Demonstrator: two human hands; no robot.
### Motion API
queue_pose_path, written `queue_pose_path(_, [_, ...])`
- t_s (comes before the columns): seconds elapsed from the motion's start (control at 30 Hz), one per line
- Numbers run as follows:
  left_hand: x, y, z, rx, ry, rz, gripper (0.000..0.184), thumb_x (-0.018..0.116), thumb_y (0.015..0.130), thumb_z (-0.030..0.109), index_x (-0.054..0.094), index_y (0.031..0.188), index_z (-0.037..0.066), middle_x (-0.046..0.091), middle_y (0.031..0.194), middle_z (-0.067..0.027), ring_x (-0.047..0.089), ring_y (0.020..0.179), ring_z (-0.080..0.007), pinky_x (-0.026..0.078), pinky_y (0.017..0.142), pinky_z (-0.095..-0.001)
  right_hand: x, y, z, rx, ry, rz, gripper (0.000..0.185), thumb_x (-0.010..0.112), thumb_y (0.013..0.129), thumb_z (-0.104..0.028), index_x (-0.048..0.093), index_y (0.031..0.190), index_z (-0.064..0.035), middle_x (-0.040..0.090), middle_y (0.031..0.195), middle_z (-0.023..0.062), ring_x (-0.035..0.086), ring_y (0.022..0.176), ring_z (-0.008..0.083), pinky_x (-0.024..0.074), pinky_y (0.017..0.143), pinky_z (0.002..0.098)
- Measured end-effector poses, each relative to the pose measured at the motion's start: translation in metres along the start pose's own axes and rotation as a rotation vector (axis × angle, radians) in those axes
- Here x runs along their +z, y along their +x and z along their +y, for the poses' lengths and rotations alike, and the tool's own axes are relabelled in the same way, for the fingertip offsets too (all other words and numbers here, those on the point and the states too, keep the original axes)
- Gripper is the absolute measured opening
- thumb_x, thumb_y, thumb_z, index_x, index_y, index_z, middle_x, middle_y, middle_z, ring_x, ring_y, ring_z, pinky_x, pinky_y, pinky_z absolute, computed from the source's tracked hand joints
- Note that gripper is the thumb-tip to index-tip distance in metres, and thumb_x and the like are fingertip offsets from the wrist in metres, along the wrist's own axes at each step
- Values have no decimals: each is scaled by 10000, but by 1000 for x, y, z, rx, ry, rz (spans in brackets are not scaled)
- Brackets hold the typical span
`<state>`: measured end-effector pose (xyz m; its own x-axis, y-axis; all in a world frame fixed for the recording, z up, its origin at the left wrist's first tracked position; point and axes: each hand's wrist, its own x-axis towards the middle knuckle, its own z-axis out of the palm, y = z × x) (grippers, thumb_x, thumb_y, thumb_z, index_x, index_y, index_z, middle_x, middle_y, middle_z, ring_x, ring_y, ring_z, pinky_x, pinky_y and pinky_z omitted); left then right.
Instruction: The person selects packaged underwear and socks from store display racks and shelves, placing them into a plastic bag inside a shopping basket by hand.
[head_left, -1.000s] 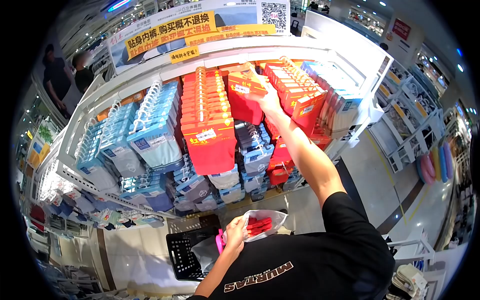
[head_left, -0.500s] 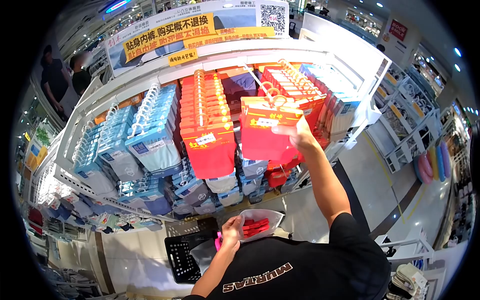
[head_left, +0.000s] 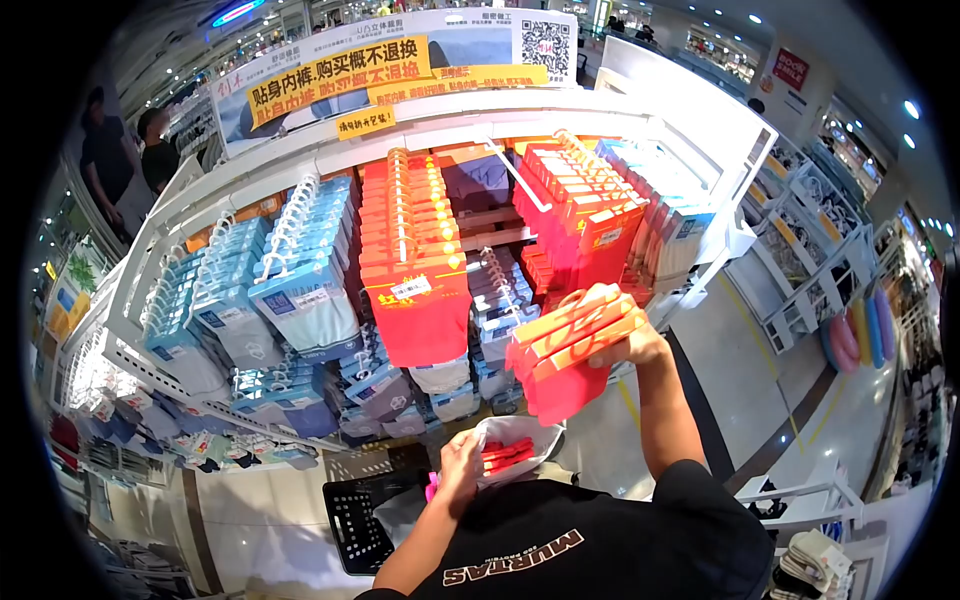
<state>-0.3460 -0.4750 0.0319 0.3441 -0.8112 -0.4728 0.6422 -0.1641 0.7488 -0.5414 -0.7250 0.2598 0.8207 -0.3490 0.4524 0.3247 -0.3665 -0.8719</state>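
Black short-sleeved shirt (head_left: pixel 630 545), pale "MURTAS" lettering (head_left: pixel 514 562), smaller print (head_left: pixel 512 551) hardly legible.

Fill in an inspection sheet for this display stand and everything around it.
Surface: a white rack with hanging rows, among them a red row and a pale blue row; one hook is bare.
Job's things: several red packs off the rack; an open bag with red items inside.
Clutter: a black basket beside the left forearm; a small pink object near it, unclear.
Hands: left hand grips the bag, right hand the red packs, fingers closed on both.
Cables: nothing seen.
Surroundings: glossy floor; coloured rings at right; a person at upper left.
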Motion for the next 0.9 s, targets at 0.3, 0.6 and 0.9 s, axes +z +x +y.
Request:
queue_pose_path(0.3, [14, 14, 17, 132, 95, 6, 252, 659, 937, 217, 646, 1099, 25, 649, 926, -29, 580, 783, -102, 481, 612, -270, 21, -64, 56, 373, 131, 334, 668, 795, 539, 0, 558, 1158, -81, 626, 1073, 26, 592, 1037, 172, 500, 914, 359])
queue_pose_path(0.6, [35, 12, 39, -41, -126, -53, 237, 619, 963, 207, 627, 1112, 23, 629, 905, -16, 574, 734, -84, 464, 644, -245, 49, -94, 85, 382, 260, 477, 858, 891, 479, -109, 526, 1250, -25, 651, 1139, 77, 631, 1059, 216, 510, 969, 382])
queue_pose_path(0.9, [38, 14, 48, -52, -224, -81, 246, 587, 978, 184, 594, 1145, 4, 660, 1036, -75, 634, 926, -143, 528, 806, -316, 74, -108, 137, 571, 415, 310, 610, 863, 562, 69, 604, 1108, -16, 619, 1210, 83, 597, 1112, 190, 502, 984, 353])
